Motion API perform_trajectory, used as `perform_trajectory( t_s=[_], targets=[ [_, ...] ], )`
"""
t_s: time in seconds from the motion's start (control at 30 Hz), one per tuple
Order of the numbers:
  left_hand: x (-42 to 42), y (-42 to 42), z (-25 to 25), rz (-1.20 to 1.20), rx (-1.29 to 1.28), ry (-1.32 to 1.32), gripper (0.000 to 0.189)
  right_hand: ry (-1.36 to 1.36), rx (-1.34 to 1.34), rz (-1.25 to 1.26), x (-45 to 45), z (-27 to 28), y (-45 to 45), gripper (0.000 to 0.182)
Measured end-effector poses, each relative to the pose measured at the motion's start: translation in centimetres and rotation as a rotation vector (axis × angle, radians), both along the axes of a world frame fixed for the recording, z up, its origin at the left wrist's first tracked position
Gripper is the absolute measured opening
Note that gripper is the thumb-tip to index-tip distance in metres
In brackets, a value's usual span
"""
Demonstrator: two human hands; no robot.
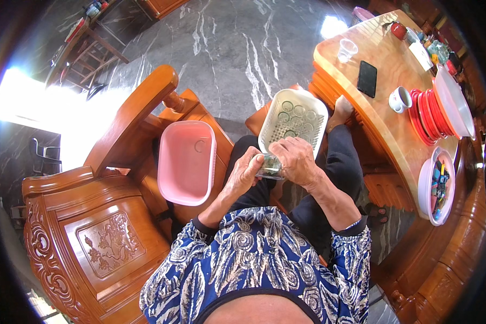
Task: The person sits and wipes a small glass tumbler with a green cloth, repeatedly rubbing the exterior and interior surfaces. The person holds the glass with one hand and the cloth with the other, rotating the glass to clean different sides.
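Both hands hold one clear container [270, 166], tilted on its side, with something dark green showing inside. My left hand [245, 169] closes round its left side, thumb on top. My right hand [294, 159] curls over its right end. Whether that end bears a lid is hidden by the fingers. Just beyond the hands, a cream plastic basket [321, 106] holds several round clear pieces with greenish rims [299, 110]. To the left stands a pink plastic basin [162, 178] with a single ring-shaped outline [199, 146] on its bottom.
A carved wooden bench [105, 243] lies at the left. At the right, a wooden table [382, 109] bears a clear cup [347, 50], a phone [367, 79], a white mug [400, 99], stacked red-rimmed dishes [427, 115] and a basin of small items [425, 190].
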State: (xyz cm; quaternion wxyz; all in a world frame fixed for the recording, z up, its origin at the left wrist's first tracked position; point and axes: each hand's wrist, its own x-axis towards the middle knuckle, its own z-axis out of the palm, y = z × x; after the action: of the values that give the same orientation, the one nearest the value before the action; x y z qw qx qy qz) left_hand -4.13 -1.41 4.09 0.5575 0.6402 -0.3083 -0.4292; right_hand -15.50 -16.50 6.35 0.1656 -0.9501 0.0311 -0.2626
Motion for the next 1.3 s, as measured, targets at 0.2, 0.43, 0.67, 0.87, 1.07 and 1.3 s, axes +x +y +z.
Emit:
perform_trajectory(
  t_s=[0.2,0.43,0.67,0.87,1.07,1.3],
  targets=[
    [-0.2,-0.1,1.6,0.023,-0.014,-0.306,0.047,-0.026,0.268,-0.009,0.0,-0.1,-0.2,0.022],
    [-0.5,-0.1,3.4,0.04,-0.066,-0.706,0.051,0.045,0.797,0.0,0.5,-0.4,-0.1,0.019],
    [-0.6,-0.1,3.9,0.016,-0.165,-1.007,0.063,0.081,1.01,0.204,0.9,-2.8,-0.8,0.019],
    [-0.8,0.0,3.8,-0.007,-0.282,-1.15,0.067,0.216,1.134,0.323,0.9,-4.4,-1.5,0.02],
    [-0.3,0.0,2.5,0.009,-0.21,-0.815,0.073,0.095,1.052,0.157,0.7,-2.4,-0.9,0.01],
    [0.5,-0.1,2.1,0.056,-0.052,-0.478,0.081,0.017,0.312,-0.07,0.2,0.0,0.2,0.017]
  ],
)
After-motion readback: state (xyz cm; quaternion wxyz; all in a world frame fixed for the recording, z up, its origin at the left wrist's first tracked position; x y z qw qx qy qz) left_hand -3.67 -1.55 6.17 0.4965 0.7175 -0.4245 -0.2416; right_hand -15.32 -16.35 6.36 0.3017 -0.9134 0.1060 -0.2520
